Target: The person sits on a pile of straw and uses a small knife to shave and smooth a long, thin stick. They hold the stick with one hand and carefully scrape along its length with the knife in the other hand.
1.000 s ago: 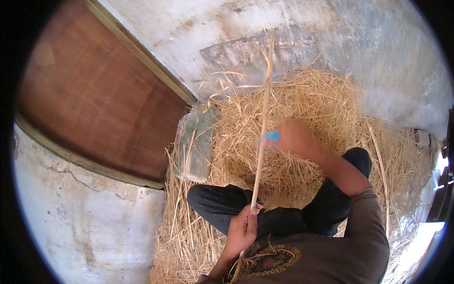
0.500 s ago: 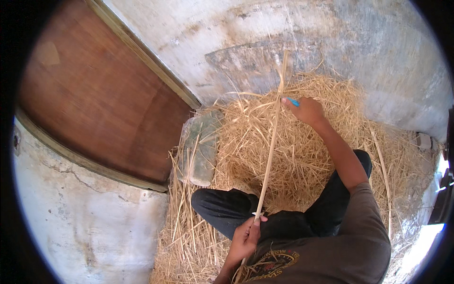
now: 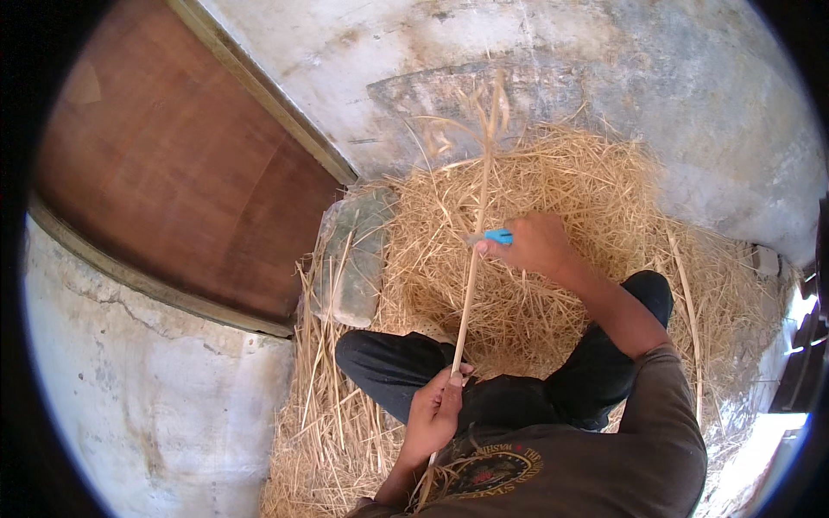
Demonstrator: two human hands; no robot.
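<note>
A long pale bamboo strip (image 3: 465, 321) slants up and away from my lap, its far end frayed into thin curling slivers (image 3: 490, 121). My left hand (image 3: 434, 413) is closed round its near part, close to my body. Partway along the strip, my right hand (image 3: 537, 245) grips a small knife with a bright blue handle (image 3: 499, 236). The blade lies against the strip, and my right thumb is by the strip's edge just below it. Part of the strip's near end passes under my left hand and forearm.
A heap of straw-coloured shavings (image 3: 553, 319) spreads around my crossed legs. Left of it lies a greenish stone block (image 3: 354, 259). Beyond are a brown door panel (image 3: 190, 173) and a stained wall (image 3: 604, 69). A loose strip (image 3: 686, 302) lies at the right.
My right hand has come down the strip toward my body with the knife. The strip's far end has shifted slightly left, and its slivers are blurred by motion.
</note>
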